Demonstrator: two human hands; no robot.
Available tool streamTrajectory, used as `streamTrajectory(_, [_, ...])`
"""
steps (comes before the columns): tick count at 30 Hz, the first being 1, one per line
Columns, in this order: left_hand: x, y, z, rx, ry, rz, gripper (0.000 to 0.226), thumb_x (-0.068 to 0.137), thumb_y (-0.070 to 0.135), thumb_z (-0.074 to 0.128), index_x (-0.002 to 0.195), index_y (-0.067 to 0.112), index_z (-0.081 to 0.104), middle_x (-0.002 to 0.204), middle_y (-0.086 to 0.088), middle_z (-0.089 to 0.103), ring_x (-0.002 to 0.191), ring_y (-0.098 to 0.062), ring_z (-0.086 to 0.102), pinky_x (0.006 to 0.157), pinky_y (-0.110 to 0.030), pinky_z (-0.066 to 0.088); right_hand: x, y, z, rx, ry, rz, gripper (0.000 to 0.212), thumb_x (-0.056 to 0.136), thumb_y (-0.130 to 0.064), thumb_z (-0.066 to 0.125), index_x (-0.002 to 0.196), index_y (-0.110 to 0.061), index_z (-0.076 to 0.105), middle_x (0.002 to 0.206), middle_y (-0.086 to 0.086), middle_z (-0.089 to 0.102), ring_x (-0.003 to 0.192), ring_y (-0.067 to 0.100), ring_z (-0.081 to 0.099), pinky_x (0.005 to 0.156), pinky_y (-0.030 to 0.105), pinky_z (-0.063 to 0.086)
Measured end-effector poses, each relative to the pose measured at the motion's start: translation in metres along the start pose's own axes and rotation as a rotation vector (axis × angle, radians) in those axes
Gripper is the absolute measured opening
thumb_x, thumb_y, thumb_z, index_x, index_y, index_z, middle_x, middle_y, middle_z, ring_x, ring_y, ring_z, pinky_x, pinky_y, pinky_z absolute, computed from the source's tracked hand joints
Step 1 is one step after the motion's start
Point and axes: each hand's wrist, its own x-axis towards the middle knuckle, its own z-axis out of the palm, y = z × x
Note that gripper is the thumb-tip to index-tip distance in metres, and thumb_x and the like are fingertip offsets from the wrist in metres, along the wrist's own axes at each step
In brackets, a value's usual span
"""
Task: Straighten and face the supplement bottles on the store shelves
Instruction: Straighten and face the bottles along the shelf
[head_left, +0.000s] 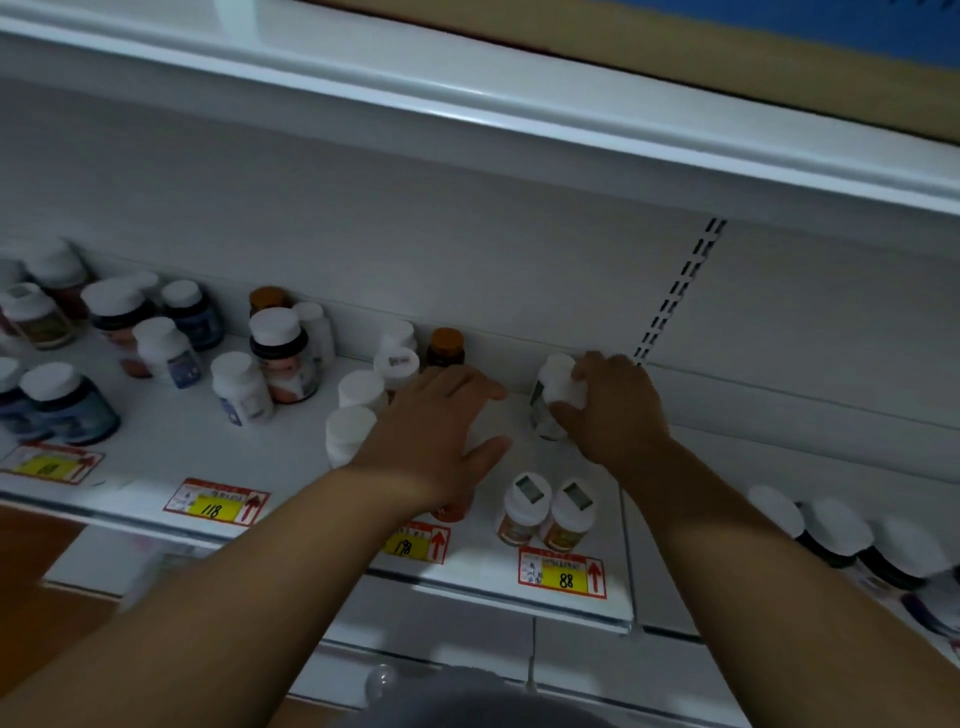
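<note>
Under my right hand (615, 410), fingers are curling round the white cap of a white-capped bottle (551, 400); I am seeing it gripped near the back wall of the white shelf (291, 457), tilted slightly, its label partly green and too blurred to read. My left hand (431, 421) is lying flat and relaxed, fingers straight and reaching toward the back, thumb spread toward the right hand, grasping nothing. Just beyond those fingertips an amber bottle with an orange cap (445, 347) is standing against the back wall. Beside the left fingers, on their outer side, two plain white-capped bottles (352, 415) are standing close together, and a white bottle with a small printed sticker on its cap (396, 364) is sitting behind them.

Nearer me than the right fingers, two orange-labelled bottles (545, 512) are standing side by side at the shelf edge, each cap carrying a small dark square sticker I cannot read. Below them a red-and-yellow price tag reading 88 (562, 572) is fixed to the shelf lip, with a red up-arrow. A tag reading 198 (415, 542) is showing under my left forearm, and a tag reading 118 (215, 503) farther left of it. Far left of the left fingers, dark blue bottles and white ones are standing scattered, facing various ways. Right of my right forearm, a row of dark bottles with white caps (836, 530) is running along the neighbouring shelf.
</note>
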Motion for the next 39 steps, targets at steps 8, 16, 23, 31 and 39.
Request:
streamTrajectory(8, [0.002, 0.029, -0.014, -0.246, 0.001, -0.247, 0.076, 0.074, 0.056, 0.072, 0.137, 0.03, 0.038, 0.125, 0.011, 0.056, 0.11, -0.005, 0.055, 0.092, -0.027, 0.047, -0.015, -0.044, -0.053, 1.079, -0.135, 0.196, 0.043, 0.084, -0.05, 0.065, 0.102, -0.011, 0.058, 0.095, 0.014, 0.068, 0.075, 0.027, 0.068, 0.067, 0.039, 0.059])
streamTrajectory(16, [-0.025, 0.026, -0.032, -0.674, -0.101, -0.241, 0.044, 0.078, 0.057, 0.065, 0.116, 0.036, 0.056, 0.095, 0.013, 0.07, 0.081, -0.008, 0.068, 0.066, -0.03, 0.057, -0.055, -0.08, -0.059, 1.274, -0.022, 0.221, 0.015, 0.094, -0.031, 0.058, 0.091, -0.019, 0.067, 0.097, 0.01, 0.07, 0.091, 0.03, 0.068, 0.078, 0.048, 0.058])
streamTrajectory(23, [-0.05, 0.015, -0.038, -0.794, -0.266, -0.092, 0.059, 0.07, 0.061, 0.069, 0.12, 0.037, 0.048, 0.106, 0.014, 0.066, 0.094, 0.001, 0.064, 0.077, -0.023, 0.053, -0.109, -0.099, -0.069, 1.226, 0.182, 0.279, 0.013, 0.091, -0.02, 0.063, 0.1, -0.018, 0.071, 0.099, 0.013, 0.071, 0.094, 0.034, 0.068, 0.078, 0.05, 0.055])
streamTrajectory(31, [-0.062, 0.104, 0.012, -0.864, -0.568, 0.145, 0.054, 0.079, 0.04, 0.074, 0.125, 0.037, 0.044, 0.109, 0.023, 0.061, 0.09, 0.014, 0.058, 0.069, -0.004, 0.045, -0.227, -0.042, -0.098, 1.092, 0.391, 0.515, 0.017, 0.092, -0.018, 0.061, 0.107, -0.011, 0.066, 0.089, 0.005, 0.072, 0.082, 0.02, 0.068, 0.071, 0.037, 0.056])
streamTrajectory(39, [-0.049, 0.254, 0.1, -0.803, -0.713, 0.374, 0.071, 0.061, 0.069, 0.063, 0.125, 0.044, 0.044, 0.109, 0.014, 0.061, 0.093, -0.005, 0.06, 0.081, -0.028, 0.052, -0.336, 0.082, -0.132, 0.968, 0.637, 0.687, 0.016, 0.091, -0.017, 0.064, 0.106, -0.013, 0.068, 0.095, 0.007, 0.073, 0.082, 0.019, 0.069, 0.067, 0.031, 0.058])
